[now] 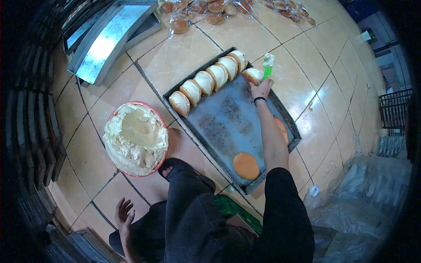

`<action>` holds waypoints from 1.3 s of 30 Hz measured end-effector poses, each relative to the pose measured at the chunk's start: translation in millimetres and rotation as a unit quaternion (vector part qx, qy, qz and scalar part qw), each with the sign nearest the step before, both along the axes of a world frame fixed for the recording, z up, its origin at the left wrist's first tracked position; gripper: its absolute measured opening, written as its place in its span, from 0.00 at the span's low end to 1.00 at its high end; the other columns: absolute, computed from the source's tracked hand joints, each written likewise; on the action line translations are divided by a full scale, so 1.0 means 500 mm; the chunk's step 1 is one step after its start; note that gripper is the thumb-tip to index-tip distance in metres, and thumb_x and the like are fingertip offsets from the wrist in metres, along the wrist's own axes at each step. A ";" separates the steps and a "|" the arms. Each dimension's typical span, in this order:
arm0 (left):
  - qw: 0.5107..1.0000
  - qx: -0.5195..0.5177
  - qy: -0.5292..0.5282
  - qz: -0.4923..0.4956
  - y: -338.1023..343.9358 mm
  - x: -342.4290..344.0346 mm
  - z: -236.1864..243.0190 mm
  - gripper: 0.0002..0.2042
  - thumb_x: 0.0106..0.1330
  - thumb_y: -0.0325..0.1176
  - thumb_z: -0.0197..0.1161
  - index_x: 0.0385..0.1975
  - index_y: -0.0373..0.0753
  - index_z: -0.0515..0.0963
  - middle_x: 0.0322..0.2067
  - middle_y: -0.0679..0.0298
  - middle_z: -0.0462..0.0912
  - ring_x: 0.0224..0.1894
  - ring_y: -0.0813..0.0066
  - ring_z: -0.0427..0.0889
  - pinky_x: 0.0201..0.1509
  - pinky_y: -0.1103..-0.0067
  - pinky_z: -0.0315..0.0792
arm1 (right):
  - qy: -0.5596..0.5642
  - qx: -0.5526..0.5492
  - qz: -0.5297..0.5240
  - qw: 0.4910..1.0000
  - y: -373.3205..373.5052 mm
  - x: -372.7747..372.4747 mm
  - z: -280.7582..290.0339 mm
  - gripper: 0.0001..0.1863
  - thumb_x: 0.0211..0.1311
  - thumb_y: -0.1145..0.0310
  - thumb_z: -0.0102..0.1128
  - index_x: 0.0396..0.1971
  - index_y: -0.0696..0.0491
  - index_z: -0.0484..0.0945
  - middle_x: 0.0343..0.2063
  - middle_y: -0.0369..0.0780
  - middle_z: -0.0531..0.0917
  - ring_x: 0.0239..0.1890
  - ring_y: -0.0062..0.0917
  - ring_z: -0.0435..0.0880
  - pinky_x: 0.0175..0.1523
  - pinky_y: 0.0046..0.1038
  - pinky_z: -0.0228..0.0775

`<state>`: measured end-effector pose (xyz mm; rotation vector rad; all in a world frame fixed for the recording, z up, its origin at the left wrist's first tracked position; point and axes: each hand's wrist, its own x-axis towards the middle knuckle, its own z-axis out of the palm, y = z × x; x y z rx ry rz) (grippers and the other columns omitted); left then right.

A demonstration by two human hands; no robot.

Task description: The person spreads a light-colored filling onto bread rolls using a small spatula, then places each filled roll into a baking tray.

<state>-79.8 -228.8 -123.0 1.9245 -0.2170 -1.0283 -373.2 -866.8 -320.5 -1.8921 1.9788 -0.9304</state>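
Observation:
My right hand [262,89] grips a green spatula [268,70] with white cream on its blade, and is at a cream-covered bun [251,75] at the right end of a row of several such buns [204,82] along the far edge of a metal tray [218,126]. A plain round bun [245,166] lies at the tray's near end; another is partly hidden by my forearm. My left hand [124,212] is low at the left, fingers apart and empty. Above it stands a red-rimmed tub of white cream [131,140].
Metal pans [105,44] and bagged buns [206,13] lie at the back. Stacked dark trays [37,131] line the left side, crumpled plastic sheeting [359,201] lies at the right, with dark crates [394,111] beyond. A green crate [232,206] is beside my legs.

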 end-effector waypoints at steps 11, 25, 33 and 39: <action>0.997 -0.080 0.000 0.015 -0.003 -0.035 -0.001 0.37 0.59 0.36 0.67 0.67 0.37 0.58 0.58 0.49 0.69 0.59 0.56 0.71 0.61 0.65 0.68 | 0.277 0.188 0.045 0.941 0.240 -0.292 0.085 0.45 0.28 0.48 0.82 0.43 0.57 0.66 0.42 0.48 0.77 0.49 0.42 0.77 0.52 0.37 0.70; 0.932 -0.285 0.219 -0.043 -0.402 -0.136 0.087 0.32 0.64 0.36 0.66 0.64 0.34 0.60 0.57 0.49 0.71 0.55 0.64 0.75 0.55 0.71 0.73 | -0.643 0.406 0.409 0.504 0.528 0.104 0.390 0.27 0.56 0.59 0.67 0.51 0.58 0.70 0.50 0.43 0.79 0.47 0.27 0.81 0.46 0.31 0.75; 0.932 -0.359 -0.031 0.033 -0.297 -0.019 0.262 0.25 0.61 0.24 0.65 0.58 0.28 0.65 0.45 0.52 0.81 0.46 0.69 0.83 0.51 0.75 0.78 | -0.575 0.373 0.439 0.582 0.621 0.294 0.599 0.12 0.64 0.63 0.63 0.41 0.55 0.79 0.18 0.29 0.75 0.17 0.12 0.70 0.22 0.15 0.58; 0.928 -0.366 0.051 0.052 -0.203 -0.003 0.298 0.27 0.64 0.23 0.61 0.62 0.29 0.61 0.50 0.50 0.78 0.48 0.67 0.82 0.48 0.73 0.80 | -0.418 0.344 0.491 0.683 0.728 0.358 0.642 0.15 0.59 0.68 0.66 0.44 0.59 0.78 0.14 0.26 0.73 0.13 0.06 0.63 0.18 0.15 0.50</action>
